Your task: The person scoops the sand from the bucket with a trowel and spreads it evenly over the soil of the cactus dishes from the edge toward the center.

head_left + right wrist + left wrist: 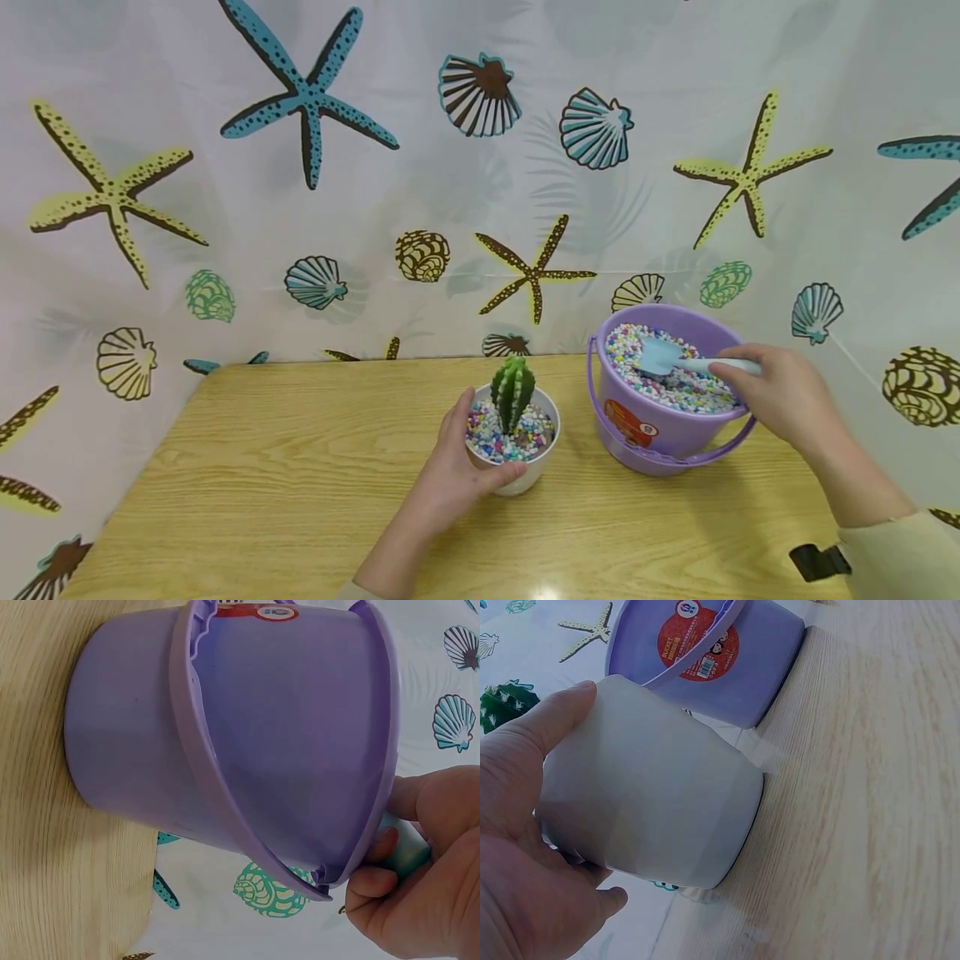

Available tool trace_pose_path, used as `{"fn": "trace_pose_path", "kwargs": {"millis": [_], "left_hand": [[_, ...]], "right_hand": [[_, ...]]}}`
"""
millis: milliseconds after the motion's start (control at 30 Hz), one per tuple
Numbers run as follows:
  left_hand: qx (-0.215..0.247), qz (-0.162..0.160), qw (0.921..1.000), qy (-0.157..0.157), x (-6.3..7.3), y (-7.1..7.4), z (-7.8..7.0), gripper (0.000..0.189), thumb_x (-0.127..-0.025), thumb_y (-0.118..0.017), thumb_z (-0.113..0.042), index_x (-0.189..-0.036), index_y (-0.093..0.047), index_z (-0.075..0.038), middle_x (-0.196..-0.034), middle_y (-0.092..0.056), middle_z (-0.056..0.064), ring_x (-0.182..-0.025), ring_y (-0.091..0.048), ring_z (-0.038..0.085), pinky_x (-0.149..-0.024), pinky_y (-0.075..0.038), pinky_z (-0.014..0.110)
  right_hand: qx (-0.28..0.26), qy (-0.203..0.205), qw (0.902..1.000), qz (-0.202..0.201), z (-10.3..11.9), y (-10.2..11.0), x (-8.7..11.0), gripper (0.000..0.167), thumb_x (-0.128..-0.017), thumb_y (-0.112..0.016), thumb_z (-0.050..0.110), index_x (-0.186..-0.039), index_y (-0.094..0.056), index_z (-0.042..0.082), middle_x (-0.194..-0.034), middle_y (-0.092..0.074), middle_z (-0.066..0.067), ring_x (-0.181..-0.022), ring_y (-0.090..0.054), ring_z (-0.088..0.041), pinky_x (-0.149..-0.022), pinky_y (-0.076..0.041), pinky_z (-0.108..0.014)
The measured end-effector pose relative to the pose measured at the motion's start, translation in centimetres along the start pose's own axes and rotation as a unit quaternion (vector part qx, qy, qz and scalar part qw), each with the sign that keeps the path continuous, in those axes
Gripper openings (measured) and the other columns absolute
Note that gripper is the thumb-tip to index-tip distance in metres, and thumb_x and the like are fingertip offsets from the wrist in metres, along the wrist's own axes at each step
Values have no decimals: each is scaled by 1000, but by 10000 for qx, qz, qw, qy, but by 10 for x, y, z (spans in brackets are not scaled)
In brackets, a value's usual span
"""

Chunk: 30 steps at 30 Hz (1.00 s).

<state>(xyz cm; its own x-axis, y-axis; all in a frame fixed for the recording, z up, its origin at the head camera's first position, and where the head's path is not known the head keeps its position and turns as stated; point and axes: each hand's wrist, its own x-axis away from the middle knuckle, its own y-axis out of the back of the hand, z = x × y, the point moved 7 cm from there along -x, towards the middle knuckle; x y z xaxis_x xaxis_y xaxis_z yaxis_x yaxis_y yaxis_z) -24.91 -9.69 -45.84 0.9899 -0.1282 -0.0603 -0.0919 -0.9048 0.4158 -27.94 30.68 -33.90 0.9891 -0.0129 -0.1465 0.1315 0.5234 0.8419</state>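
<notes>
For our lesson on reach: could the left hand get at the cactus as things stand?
Probably yes: the left hand holds the pot, and the cactus stands up out of it with nothing seen in the way, though the fingers may need to let go first.

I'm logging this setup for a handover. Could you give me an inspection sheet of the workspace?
Surface: wood-grain table, glare at the near edge.
Job's things: white pot with a cactus in multicoloured granules; purple bucket of similar granules; light-blue shovel, blade on the bucket's granules.
Clutter: nothing seen.
Grips: left grip holds the pot; right grip holds the shovel's handle at the bucket's rim.
Cables: nothing seen.
Surroundings: cloth printed with starfish and shells behind the table.
</notes>
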Motion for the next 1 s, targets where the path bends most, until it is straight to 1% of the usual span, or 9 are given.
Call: {"fn": "trace_pose_path", "kwargs": {"millis": [133, 167, 233, 333, 367, 467, 833, 900, 1000], "left_hand": [[23, 5, 10000, -13, 1, 1, 0, 132, -84, -99, -46, -179, -12, -17, -180, -19, 22, -159, -31, 52, -125, -28, 72], [32, 2, 10000, -18, 1, 1, -1, 132, -84, -99, -46, -179, -12, -17, -180, -19, 22, -159, -31, 52, -125, -28, 72], [41, -8, 10000, -23, 1, 1, -1, 131, -84, -99, -46, -179, -12, -17, -180, -19, 23, -159, -31, 52, -125, -28, 71], [63, -2, 10000, -23, 0, 1, -2, 132, -84, -99, -46, -179, -12, -17, -179, -20, 23, -159, -31, 51, -125, -29, 71], [69, 3, 10000, -18, 0, 1, -2, 132, -84, -99, -46, -179, -12, -17, -179, -20, 23, -159, -32, 52, -125, -29, 71], [102, 9, 9999, 4, 0, 0, -1, 132, -83, -100, -45, -179, -12, -17, -179, -20, 23, -159, -32, 52, -124, -30, 72], [80, 22, 10000, 35, 0, 1, 1, 132, -84, -99, -45, -179, -12, -18, -179, -20, 22, -158, -32, 53, -124, -31, 72], [80, 34, 10000, 27, 1, 1, 1, 132, -84, -99, -45, -179, -12, -19, -179, -20, 22, -158, -32, 52, -124, -30, 72], [90, 49, 9999, 12, 1, 1, 1, 131, -84, -99, -45, -179, -12, -18, -179, -20, 22, -159, -31, 52, -124, -30, 72]], "right_hand": [[-27, -114, 9999, 14, 1, -2, -2, 56, -113, -62, 48, -139, -73, -1, -140, -67, -34, -115, -64, -43, -84, -53, -52], [-39, -127, 9999, 2, 2, -3, -3, 56, -113, -62, 48, -139, -73, -1, -140, -67, -34, -116, -64, -44, -85, -54, -53], [-71, -165, 9998, -8, 2, -4, -4, 57, -113, -62, 49, -140, -73, -1, -144, -64, -34, -125, -62, -50, -92, -54, -61], [-81, -190, 9998, -26, 2, -5, -4, 57, -113, -61, 50, -140, -73, 0, -148, -61, -34, -138, -54, -56, -105, -48, -72], [-83, -204, 9998, -27, 2, -5, -4, 57, -113, -61, 49, -140, -73, 1, -150, -60, -35, -141, -51, -58, -108, -45, -73], [-75, -254, 9996, -7, 1, -6, -4, 57, -113, -60, 50, -141, -72, 1, -152, -58, -35, -143, -48, -59, -110, -43, -75], [-363, -331, 9988, -6, -2, -6, -1, 61, -113, -61, 50, -143, -69, -2, -147, -61, -35, -137, -55, -53, -105, -49, -70], [-406, -318, 9987, -34, -2, -5, 1, 60, -113, -61, 49, -143, -70, -3, -144, -64, -33, -130, -59, -50, -98, -53, -65], [-437, -277, 9986, -128, -2, -3, 3, 59, -113, -62, 48, -141, -71, -2, -137, -69, -30, -117, -63, -43, -86, -55, -52]]}}
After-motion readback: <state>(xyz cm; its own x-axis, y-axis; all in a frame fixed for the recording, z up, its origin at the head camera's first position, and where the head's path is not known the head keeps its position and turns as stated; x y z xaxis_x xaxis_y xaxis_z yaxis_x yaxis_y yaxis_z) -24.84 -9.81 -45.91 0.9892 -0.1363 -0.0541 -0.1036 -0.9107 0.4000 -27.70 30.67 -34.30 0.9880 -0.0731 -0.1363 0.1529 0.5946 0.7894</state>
